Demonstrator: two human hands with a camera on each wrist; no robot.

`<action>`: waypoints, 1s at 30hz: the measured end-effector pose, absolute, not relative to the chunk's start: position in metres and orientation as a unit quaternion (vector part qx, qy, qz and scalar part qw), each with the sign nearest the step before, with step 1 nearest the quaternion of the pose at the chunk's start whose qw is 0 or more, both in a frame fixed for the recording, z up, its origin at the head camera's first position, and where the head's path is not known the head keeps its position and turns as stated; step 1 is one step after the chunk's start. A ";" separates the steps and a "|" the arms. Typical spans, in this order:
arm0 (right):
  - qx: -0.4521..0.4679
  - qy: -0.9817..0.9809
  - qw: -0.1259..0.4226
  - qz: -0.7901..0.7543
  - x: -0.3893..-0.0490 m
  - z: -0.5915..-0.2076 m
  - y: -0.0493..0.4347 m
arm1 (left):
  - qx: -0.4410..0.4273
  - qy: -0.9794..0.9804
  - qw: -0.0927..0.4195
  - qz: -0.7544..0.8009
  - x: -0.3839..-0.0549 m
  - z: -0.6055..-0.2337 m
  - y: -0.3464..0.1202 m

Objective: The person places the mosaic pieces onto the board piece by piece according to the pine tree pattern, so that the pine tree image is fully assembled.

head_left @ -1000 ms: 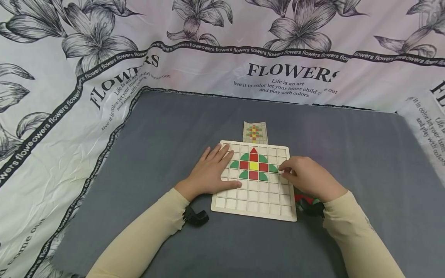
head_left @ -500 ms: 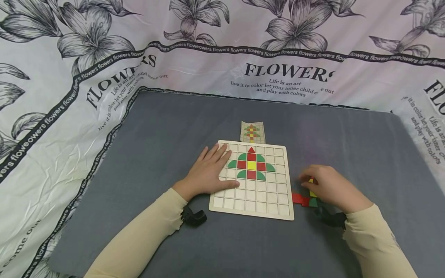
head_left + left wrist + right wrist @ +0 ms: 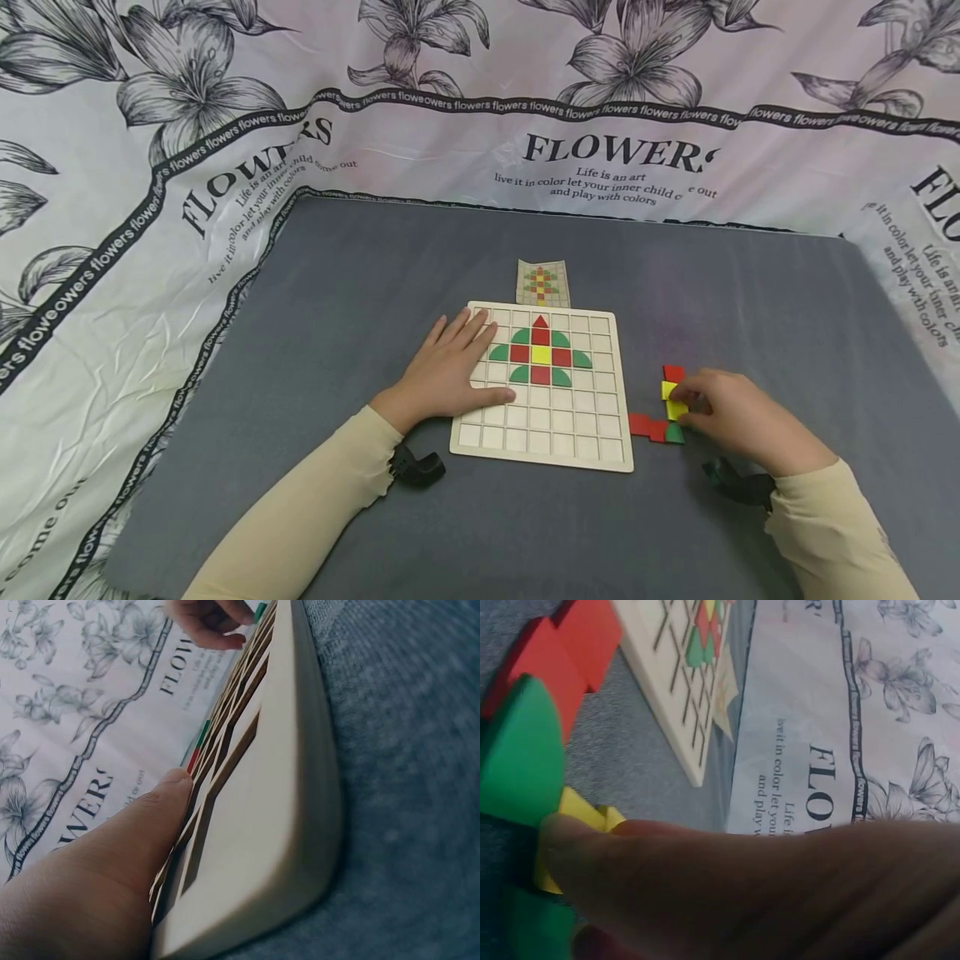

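Note:
My left hand (image 3: 446, 371) lies spread over the left side of a pale wooden grid board (image 3: 540, 442), thumb across its cells. In the grid sit red squares (image 3: 541, 375), green quarter-round tiles (image 3: 582, 359), a yellow square (image 3: 541, 355) and a red triangle (image 3: 540, 322). To the right of the board my right hand (image 3: 731, 412), fingers bent, pinches at a yellow square tile (image 3: 675, 410) among the loose tiles. The right wrist view has the thumb on that yellow tile (image 3: 549, 862), beside a green tile (image 3: 523, 761). The hand hides some tiles.
A small pattern card (image 3: 542, 283) lies behind the board, showing a coloured figure on a grid. Loose red tiles (image 3: 647, 427) lie by the board's right edge, and another red one (image 3: 673, 373) farther back. Flower-printed cloth (image 3: 450, 142) surrounds the grey table (image 3: 360, 292).
My right hand has moved from the board's right side to the loose tiles, uncovering red and yellow ones. My left hand stays on the board.

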State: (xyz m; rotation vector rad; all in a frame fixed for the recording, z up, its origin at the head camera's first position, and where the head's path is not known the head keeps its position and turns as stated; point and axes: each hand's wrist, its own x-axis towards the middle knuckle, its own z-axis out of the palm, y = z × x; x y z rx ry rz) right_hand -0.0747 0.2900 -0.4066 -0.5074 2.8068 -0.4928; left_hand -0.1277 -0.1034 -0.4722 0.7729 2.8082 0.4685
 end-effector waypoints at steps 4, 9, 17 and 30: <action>-0.168 0.963 0.123 -0.172 -0.074 -0.409 0.291 | 0.260 0.947 0.097 0.159 -0.127 -0.471 -0.103; -0.157 0.965 0.126 -0.171 -0.072 -0.411 0.291 | 0.258 0.948 0.099 0.158 -0.127 -0.470 -0.103; -0.161 0.964 0.132 -0.164 -0.074 -0.412 0.289 | 0.258 0.948 0.100 0.157 -0.127 -0.471 -0.103; -0.169 0.959 0.123 -0.190 -0.078 -0.401 0.280 | 0.257 0.949 0.098 0.155 -0.127 -0.471 -0.103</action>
